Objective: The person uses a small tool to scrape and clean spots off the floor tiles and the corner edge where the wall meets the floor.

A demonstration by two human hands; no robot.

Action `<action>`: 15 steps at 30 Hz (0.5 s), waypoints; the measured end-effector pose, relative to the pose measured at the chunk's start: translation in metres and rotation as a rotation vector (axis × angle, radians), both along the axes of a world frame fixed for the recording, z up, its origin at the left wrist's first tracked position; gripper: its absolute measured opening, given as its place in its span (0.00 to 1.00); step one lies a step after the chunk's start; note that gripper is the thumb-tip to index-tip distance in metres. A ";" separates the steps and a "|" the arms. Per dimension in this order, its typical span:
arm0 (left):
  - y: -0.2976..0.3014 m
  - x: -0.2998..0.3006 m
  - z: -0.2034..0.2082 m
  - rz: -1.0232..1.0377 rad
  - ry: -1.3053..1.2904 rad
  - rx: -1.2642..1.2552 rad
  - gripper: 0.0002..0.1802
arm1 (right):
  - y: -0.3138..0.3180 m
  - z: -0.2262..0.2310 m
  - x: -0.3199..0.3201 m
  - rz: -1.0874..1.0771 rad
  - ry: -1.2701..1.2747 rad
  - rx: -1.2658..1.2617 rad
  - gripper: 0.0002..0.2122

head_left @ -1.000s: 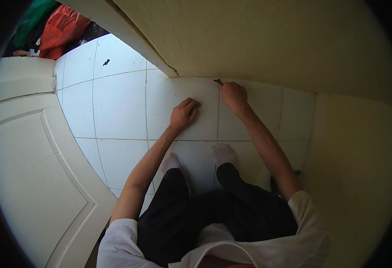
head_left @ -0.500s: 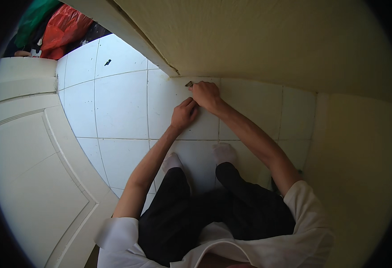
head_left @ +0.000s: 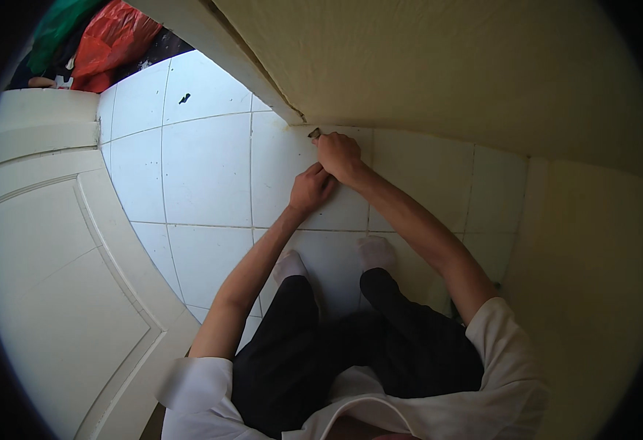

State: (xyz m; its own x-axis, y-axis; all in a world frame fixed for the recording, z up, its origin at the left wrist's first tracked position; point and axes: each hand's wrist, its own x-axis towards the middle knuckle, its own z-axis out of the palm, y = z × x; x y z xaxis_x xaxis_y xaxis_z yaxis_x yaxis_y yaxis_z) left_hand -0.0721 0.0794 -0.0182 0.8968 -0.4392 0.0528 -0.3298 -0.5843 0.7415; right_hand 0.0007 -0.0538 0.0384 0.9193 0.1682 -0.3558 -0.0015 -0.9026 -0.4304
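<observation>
My right hand (head_left: 339, 156) is closed near the foot of the wall. A small dark, flat piece with a pale edge (head_left: 314, 133) sticks out past its fingertips; its kind is too small to make out. Just below and to the left, my left hand (head_left: 311, 189) has its fingers curled in and touches or nearly touches the right one. Whatever it may hold is hidden. Beneath both hands lies the white tiled floor (head_left: 208, 172).
A cream wall (head_left: 446, 66) rises right in front of my hands, ending at a door frame (head_left: 259, 81). On the left stands a panelled door (head_left: 50, 249). Red (head_left: 116, 40) and green plastic bags (head_left: 61, 29) lie beyond it. A dark scrap (head_left: 184, 98) sits on the tiles.
The whole view has shifted slightly to the right. Both hands keep nearly the same place on the floor by the wall, still closed and close together.
</observation>
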 end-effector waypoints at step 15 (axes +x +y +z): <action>-0.003 0.002 0.012 -0.012 0.020 -0.008 0.13 | -0.009 0.005 0.000 -0.092 0.131 0.091 0.23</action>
